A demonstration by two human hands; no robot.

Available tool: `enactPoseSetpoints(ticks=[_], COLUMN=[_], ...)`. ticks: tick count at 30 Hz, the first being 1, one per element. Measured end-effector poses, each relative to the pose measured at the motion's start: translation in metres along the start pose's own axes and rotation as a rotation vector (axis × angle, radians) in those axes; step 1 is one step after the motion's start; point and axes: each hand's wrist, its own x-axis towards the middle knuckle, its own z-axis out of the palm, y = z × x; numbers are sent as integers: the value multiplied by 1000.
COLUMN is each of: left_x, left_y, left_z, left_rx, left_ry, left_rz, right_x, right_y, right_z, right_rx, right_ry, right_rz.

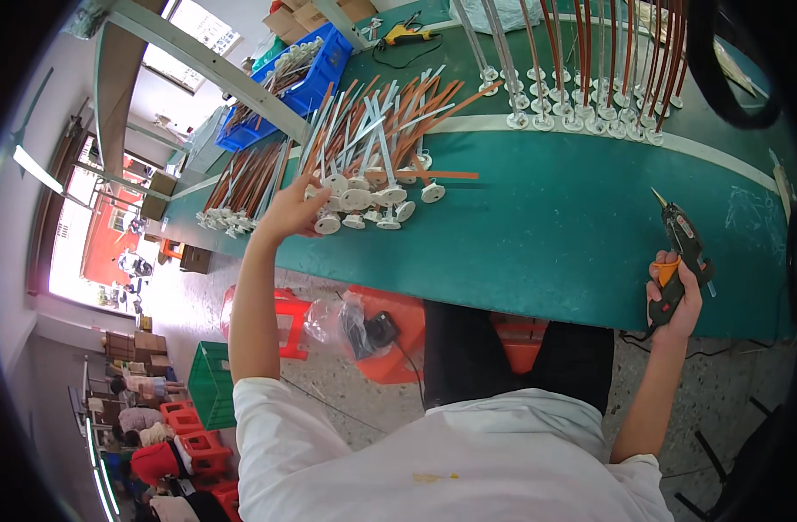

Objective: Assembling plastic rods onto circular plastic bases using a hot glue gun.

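My left hand (292, 211) reaches to the left edge of a pile of thin brown and silver strips (377, 126) with white round bases (357, 199). Its fingers are apart and curved beside the nearest bases; none is seen lifted. At the right of the green table, my right hand (677, 300) is wrapped round a dark hot glue gun (682, 239) with an orange trigger. The nozzle points up and away, and a finger lies on the trigger.
Similar pieces stand upright in rows (581, 109) at the back of the green table (503, 235). Another bundle (246, 187) lies left of my hand. A blue crate (320, 65) holds more, and a yellow glue gun (407, 35) lies behind. Red stools (385, 348) stand below.
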Motion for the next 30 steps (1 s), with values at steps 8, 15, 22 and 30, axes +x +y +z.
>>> enactPoseSetpoints(ticks=[8,15,22,30], left_x=[-24,-127,-156,-149], left_y=[-31,-58,-35,28], left_z=[0,15,148,201], left_rx=[-475,-416,-952,-737], left_ry=[-13,94,336,486], left_rz=[185,133,321,488], right_x=[-1,-1,-66,-116], right_y=[0,0,44,89], right_z=[-6,-4,59,84], right_rx=[18,-67,-399,-900], right_ry=[-26,-43,-237,-470], right_rz=[14,-40,3,-123])
